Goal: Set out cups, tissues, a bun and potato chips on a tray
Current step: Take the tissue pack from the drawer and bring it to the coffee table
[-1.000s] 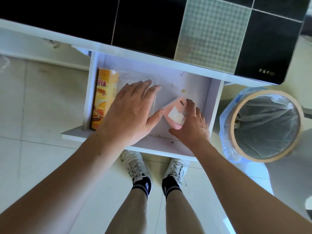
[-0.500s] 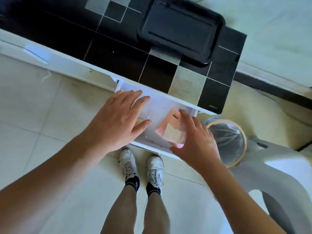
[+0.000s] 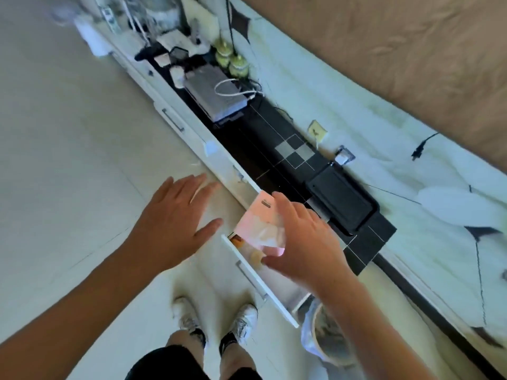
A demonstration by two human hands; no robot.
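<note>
Tissues, a pink soft plastic packet (image 3: 259, 226), now lifted clear of the open white drawer (image 3: 258, 281), pinched in the right hand (image 3: 304, 239). Left hand (image 3: 175, 223) withdrawn, fingers spread, empty. Black rectangular plastic tray (image 3: 343, 200) on the counter lies just beyond: placement probably follows.

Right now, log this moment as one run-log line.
right hand: holds pink tissue pack above open drawer | left hand: open, empty | black tray: on counter, bare
</note>
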